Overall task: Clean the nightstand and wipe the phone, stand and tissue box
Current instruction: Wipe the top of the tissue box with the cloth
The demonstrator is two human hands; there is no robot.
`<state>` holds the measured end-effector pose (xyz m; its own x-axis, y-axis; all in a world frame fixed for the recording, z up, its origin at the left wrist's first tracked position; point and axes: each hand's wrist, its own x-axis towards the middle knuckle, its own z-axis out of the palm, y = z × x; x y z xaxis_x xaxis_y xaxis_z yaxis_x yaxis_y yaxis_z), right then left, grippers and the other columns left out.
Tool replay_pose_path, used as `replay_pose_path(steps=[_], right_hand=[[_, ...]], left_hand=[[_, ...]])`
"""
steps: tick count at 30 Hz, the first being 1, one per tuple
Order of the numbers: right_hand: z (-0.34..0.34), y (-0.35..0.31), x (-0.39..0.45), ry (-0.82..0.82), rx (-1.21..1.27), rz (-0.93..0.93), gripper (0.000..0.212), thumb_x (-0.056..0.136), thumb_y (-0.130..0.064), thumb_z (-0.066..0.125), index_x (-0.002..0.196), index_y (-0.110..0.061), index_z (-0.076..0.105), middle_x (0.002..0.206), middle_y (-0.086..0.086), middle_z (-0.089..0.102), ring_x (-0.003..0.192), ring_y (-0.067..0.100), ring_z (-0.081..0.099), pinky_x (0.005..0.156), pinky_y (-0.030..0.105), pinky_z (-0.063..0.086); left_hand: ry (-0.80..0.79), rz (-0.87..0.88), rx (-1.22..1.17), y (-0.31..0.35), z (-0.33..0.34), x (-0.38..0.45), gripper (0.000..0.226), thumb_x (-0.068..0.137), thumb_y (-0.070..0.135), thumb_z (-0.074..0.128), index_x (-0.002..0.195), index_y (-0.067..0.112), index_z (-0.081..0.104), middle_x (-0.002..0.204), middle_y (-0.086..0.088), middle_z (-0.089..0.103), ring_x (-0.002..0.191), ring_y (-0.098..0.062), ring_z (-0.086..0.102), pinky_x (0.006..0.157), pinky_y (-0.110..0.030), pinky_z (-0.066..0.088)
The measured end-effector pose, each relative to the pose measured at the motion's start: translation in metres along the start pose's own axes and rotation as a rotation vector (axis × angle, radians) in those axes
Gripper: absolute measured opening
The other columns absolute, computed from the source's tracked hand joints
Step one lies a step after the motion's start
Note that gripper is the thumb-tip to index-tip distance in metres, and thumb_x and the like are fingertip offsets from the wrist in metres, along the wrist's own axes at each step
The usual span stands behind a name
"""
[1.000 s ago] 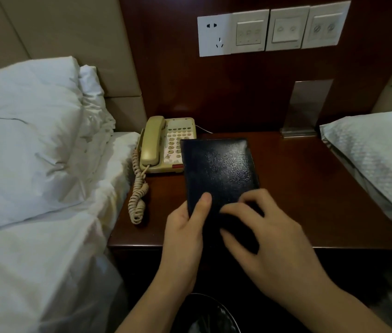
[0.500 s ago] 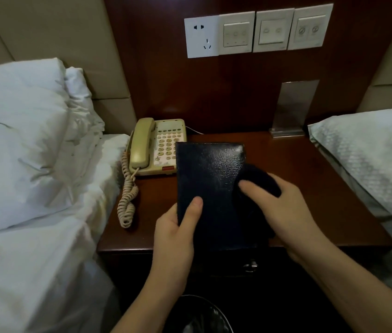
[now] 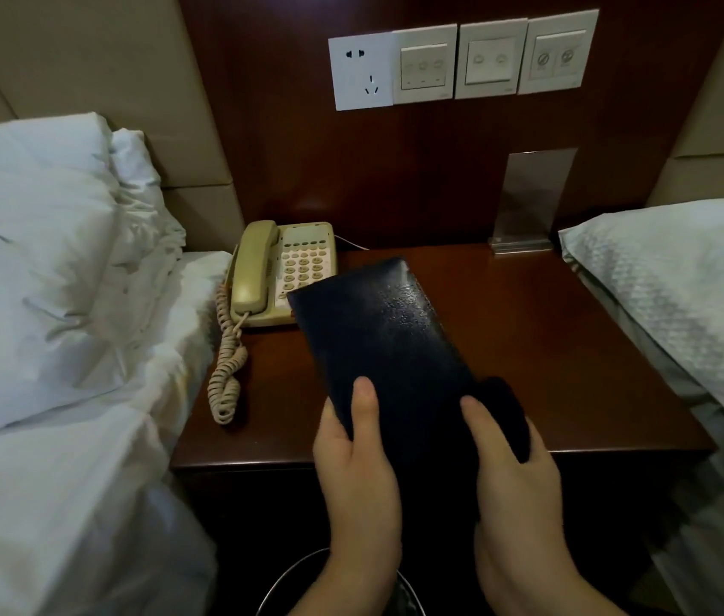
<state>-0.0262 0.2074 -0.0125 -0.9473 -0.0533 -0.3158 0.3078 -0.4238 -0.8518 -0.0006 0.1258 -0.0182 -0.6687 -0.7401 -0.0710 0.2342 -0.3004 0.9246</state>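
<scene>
- The nightstand [image 3: 551, 349] is a dark red-brown wooden table; everything below is placed against it.
- A bed with a white pillow [image 3: 27, 269] and rumpled sheets lies against the nightstand's left side, and a second pillow [image 3: 680, 295] with a woven pattern overlaps its right edge.
- On the wooden wall panel above the nightstand's back edge sits a row of wall plates [image 3: 462, 60]: one socket and three switch plates.
- The tissue box [image 3: 386, 349], dark blue-black with a glossy leather-like face, is held tilted above the nightstand's front half, its far corner covering part of the phone.
- The phone [image 3: 280, 273], beige with a handset on its cradle, stands at the nightstand's back-left corner; its coiled cord [image 3: 226, 371] trails along the left edge toward the front.
- The stand [image 3: 529, 202], an upright metal plate on a small base, sits at the back-right corner, against the wall panel.
- The left hand [image 3: 360, 473] grips the box's near-left corner, thumb on top and fingers curled beneath.
- The right hand [image 3: 515, 482] has its thumb pressed on the box's near-right edge and its fingers wrapped around a dark cloth [image 3: 506, 415], which seems bunched against the box, though dark on dark makes the edge hard to read.
- A round bin [image 3: 289, 589] shows partly below the nightstand's front.
</scene>
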Motion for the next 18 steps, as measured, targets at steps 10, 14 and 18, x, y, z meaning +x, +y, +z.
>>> replay_pose_path(steps=[10, 14, 18], right_hand=[[0.02, 0.004, -0.002, -0.106, -0.038, 0.064, 0.026, 0.083, -0.015, 0.077, 0.106, -0.027, 0.071, 0.092, -0.004, 0.077, 0.085, 0.016, 0.075, 0.079, 0.036, 0.059], [0.013, -0.026, 0.027, -0.018, -0.077, -0.12, 0.027, 0.085, -0.024, 0.077, 0.11, -0.029, 0.069, 0.102, 0.001, 0.076, 0.089, 0.021, 0.073, 0.072, 0.034, 0.057], [0.0, -0.063, 0.045, -0.225, -0.365, -0.123, 0.023, 0.082, -0.03, 0.077, 0.104, -0.032, 0.072, 0.094, -0.005, 0.076, 0.086, 0.019, 0.073, 0.069, 0.037, 0.058]], left_hand=[[-0.088, -0.047, -0.009, 0.006, 0.002, 0.01, 0.028, 0.105, 0.031, 0.047, 0.123, 0.022, 0.067, 0.112, 0.001, 0.078, 0.1, -0.017, 0.076, 0.077, -0.024, 0.062], [-0.181, 0.004, 0.046, 0.013, -0.009, 0.015, 0.029, 0.101, 0.03, 0.05, 0.123, 0.021, 0.067, 0.115, 0.005, 0.078, 0.107, -0.013, 0.074, 0.083, -0.023, 0.06], [-0.312, -0.092, 0.136, 0.015, -0.022, 0.017, 0.029, 0.097, 0.035, 0.055, 0.123, 0.028, 0.067, 0.115, 0.01, 0.077, 0.108, -0.011, 0.073, 0.083, -0.024, 0.06]])
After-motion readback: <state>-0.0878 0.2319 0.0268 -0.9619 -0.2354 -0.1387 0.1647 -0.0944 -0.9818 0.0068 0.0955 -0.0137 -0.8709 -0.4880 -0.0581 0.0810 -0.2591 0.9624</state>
